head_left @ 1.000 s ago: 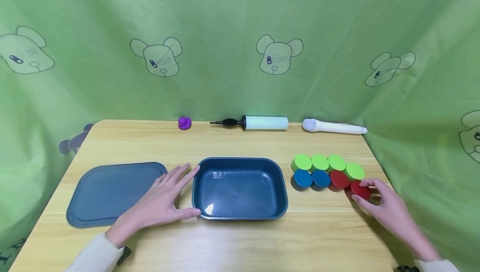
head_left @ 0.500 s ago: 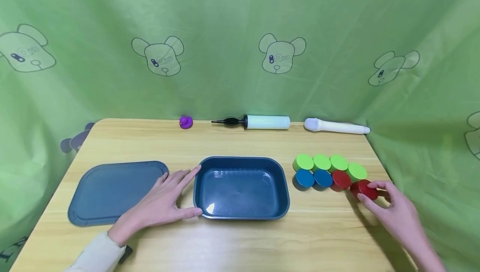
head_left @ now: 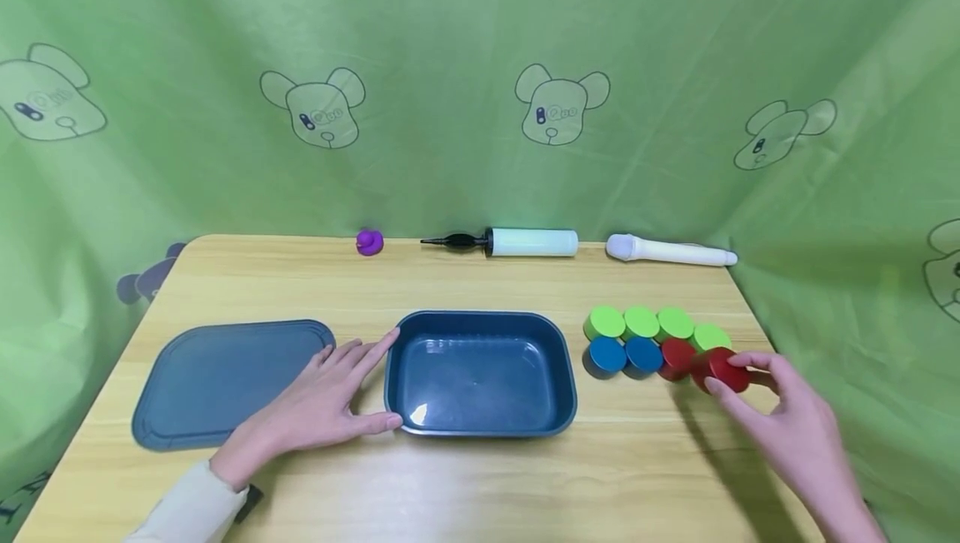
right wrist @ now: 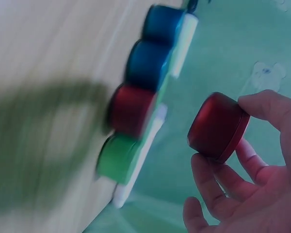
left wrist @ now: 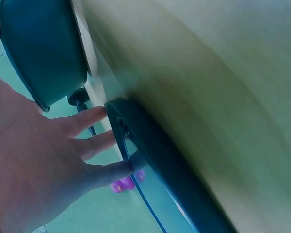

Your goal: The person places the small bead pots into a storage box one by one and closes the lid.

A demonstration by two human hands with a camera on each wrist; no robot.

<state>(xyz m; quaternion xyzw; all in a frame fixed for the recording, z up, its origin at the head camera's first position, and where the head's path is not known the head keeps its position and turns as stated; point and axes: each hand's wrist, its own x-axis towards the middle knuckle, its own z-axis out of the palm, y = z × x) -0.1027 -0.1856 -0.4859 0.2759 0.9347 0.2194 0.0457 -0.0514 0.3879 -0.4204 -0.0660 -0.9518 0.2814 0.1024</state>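
Observation:
My right hand (head_left: 798, 422) pinches a red round tin (head_left: 722, 370) between thumb and fingers. In the right wrist view the held tin (right wrist: 218, 127) is clear of the tabletop, apart from the others. A second red tin (head_left: 677, 358) stands beside two blue tins (head_left: 642, 357), with several green tins (head_left: 641, 323) in a row behind. My left hand (head_left: 318, 406) lies with spread fingers, thumb and index at the left rim of a dark blue box (head_left: 480, 385). Its other fingers reach over the edge of the flat blue lid (head_left: 225, 385).
Along the back edge of the wooden table (head_left: 525, 485) lie a purple duck (head_left: 369, 242), a hand pump (head_left: 531, 242) with a black nozzle and a white stick-shaped thing (head_left: 671, 251). A green curtain (head_left: 442, 93) with bear prints hangs behind and at the sides.
My right hand has lifted the red tin up from the end of the front row, first shifting right, then slightly back left. The left hand stays at the box.

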